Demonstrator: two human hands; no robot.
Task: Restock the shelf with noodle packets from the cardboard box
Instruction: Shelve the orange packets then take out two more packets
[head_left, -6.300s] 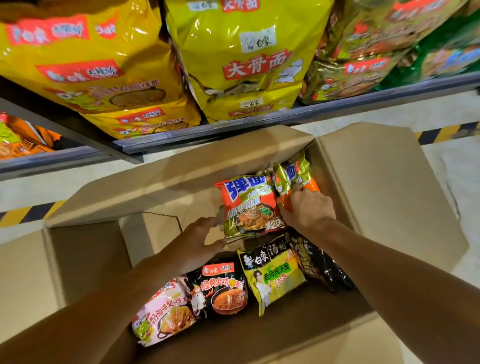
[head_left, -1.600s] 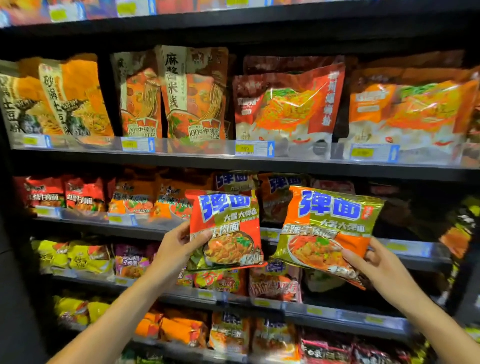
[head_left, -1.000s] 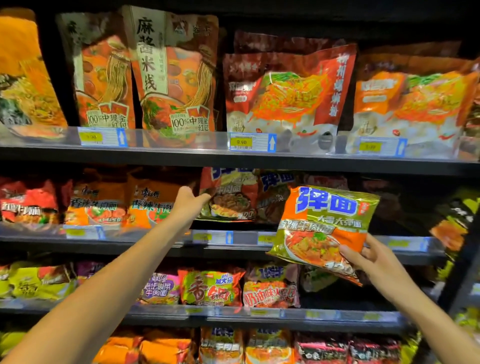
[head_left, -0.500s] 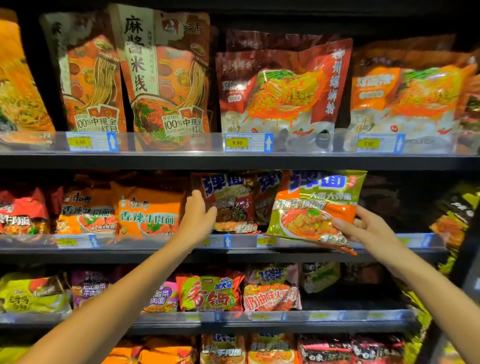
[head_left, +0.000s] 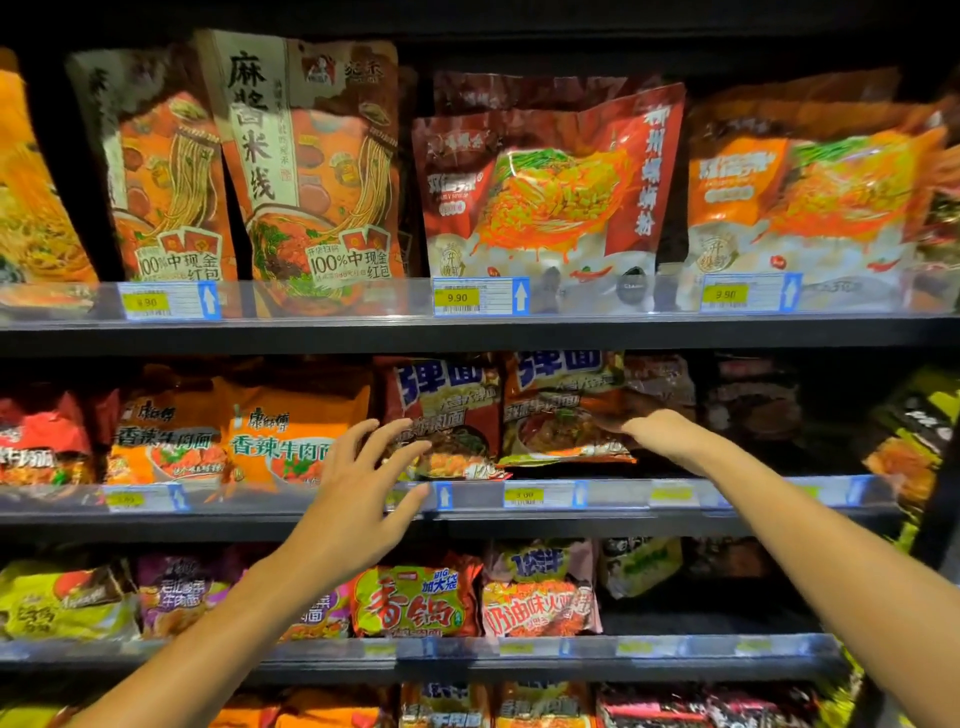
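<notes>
Two noodle packets stand side by side on the middle shelf (head_left: 675, 514). The red packet (head_left: 447, 415) is on the left, the orange and green packet (head_left: 563, 410) on the right. My left hand (head_left: 363, 488) hovers just in front of the red packet, fingers spread, holding nothing. My right hand (head_left: 660, 434) reaches into the shelf and holds the orange and green packet at its lower right edge; its thumb is hidden. The cardboard box is out of view.
Orange beef noodle packets (head_left: 280, 441) fill the shelf left of the red packet. Dark packets (head_left: 753, 405) sit deep to the right of my right hand. Large pouches (head_left: 550, 192) line the shelf above, and more packets (head_left: 415, 603) the shelf below.
My left hand has let go of the red packet and drawn back with fingers spread. My right hand has pushed the orange and green packet into the shelf beside it.
</notes>
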